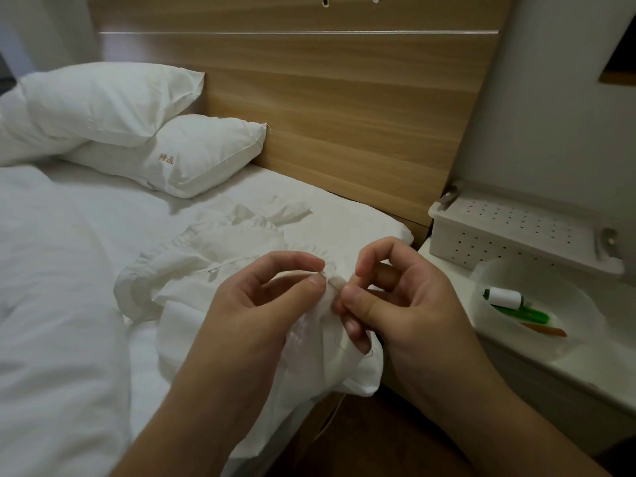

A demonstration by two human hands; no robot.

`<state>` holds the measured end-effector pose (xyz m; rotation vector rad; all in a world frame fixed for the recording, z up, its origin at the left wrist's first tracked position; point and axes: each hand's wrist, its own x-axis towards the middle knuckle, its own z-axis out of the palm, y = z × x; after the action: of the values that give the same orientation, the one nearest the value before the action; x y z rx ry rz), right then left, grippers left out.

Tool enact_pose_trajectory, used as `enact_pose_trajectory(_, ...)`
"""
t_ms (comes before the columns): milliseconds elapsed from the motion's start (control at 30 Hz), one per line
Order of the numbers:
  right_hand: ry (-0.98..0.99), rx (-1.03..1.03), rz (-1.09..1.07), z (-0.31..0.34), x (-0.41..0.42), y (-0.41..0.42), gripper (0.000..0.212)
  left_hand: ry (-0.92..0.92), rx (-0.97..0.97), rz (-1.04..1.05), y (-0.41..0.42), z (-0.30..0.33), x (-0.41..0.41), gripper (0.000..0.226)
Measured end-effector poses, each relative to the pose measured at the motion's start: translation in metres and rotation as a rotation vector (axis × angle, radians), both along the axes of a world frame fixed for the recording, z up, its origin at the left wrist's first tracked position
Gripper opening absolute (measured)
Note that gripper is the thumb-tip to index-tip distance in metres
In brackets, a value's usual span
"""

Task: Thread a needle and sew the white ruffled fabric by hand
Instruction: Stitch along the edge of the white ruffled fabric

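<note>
Two hands work one white ruffled fabric (213, 249), which trails from the bed (103, 215) up to them: the left hand (254, 304) and the right hand (406, 304) each pinch a small fold of it between thumb and fingers, hiding any needle. Two pillows (113, 101) lean on the headboard (344, 108). On the table (537, 370) at the right stand one dotted white box (509, 228) and one clear bowl (578, 325) holding one white thread spool (505, 298).
</note>
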<state>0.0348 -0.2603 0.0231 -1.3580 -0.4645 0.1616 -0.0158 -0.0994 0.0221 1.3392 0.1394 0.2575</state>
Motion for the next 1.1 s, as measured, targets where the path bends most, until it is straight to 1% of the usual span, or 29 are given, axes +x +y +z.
enact_pose_trajectory(100, -0.004, -0.016, -0.052, 0.001, -0.004, 0.002, 0.017, -0.004, 0.091, -0.008, -0.004, 0.001, 0.001, 0.008)
enact_pose_trajectory(167, -0.036, -0.073, -0.079, 0.003, -0.006, 0.002, 0.015, -0.016, 0.151, 0.020, -0.003, 0.000, 0.001, 0.015)
enact_pose_trajectory(233, -0.169, -0.215, -0.102, 0.004, -0.005, 0.000, 0.010, -0.031, 0.174, 0.042, -0.002, 0.001, 0.000, 0.018)
enact_pose_trajectory(300, -0.378, -0.426, -0.192, 0.003, -0.004, -0.003, 0.002, -0.044, 0.219, 0.078, -0.002, 0.001, -0.001, 0.019)
enact_pose_trajectory(367, -0.553, -0.575, -0.323, 0.005, -0.003, -0.004, 0.008, -0.046, 0.288, 0.103, -0.003, 0.002, -0.001, 0.019)
enact_pose_trajectory(433, -0.606, -0.594, -0.344, 0.006, -0.001, -0.004, 0.015, -0.039, 0.342, 0.095, -0.004, 0.002, -0.002, 0.015)
enact_pose_trajectory(467, -0.576, -0.572, -0.316, 0.006, -0.001, -0.004, 0.014, -0.041, 0.355, 0.084, -0.005, 0.002, -0.002, 0.012)
enact_pose_trajectory(533, -0.434, -0.498, -0.248, 0.005, 0.000, -0.003, 0.009, -0.047, 0.366, 0.069, -0.005, 0.002, -0.003, 0.010)
enact_pose_trajectory(600, -0.272, -0.397, -0.203, 0.004, 0.001, -0.002, 0.013, -0.045, 0.369, 0.056, -0.006, 0.001, -0.002, 0.010)
enact_pose_trajectory(667, -0.171, -0.315, -0.191, 0.005, 0.002, -0.001, 0.015, -0.035, 0.357, 0.047, -0.006, 0.000, -0.002, 0.012)
enact_pose_trajectory(767, -0.125, -0.251, -0.208, 0.003, 0.002, 0.001, 0.020, -0.015, 0.346, 0.050, -0.008, 0.000, 0.000, 0.016)
enact_pose_trajectory(833, -0.118, -0.189, -0.215, 0.003, 0.001, 0.003, 0.020, -0.006, 0.359, 0.053, -0.010, 0.000, 0.000, 0.016)
enact_pose_trajectory(967, -0.009, 0.042, -0.222, 0.012, 0.005, -0.003, 0.021, 0.024, 0.408, 0.121, -0.008, -0.001, -0.001, 0.019)
enact_pose_trajectory(1033, 0.066, 0.184, -0.191, 0.020, 0.011, -0.011, 0.018, 0.024, 0.411, 0.141, -0.005, -0.001, -0.001, 0.024)
enact_pose_trajectory(1100, 0.127, 0.270, -0.159, 0.025, 0.014, -0.016, 0.019, 0.010, 0.410, 0.153, -0.003, 0.001, -0.001, 0.029)
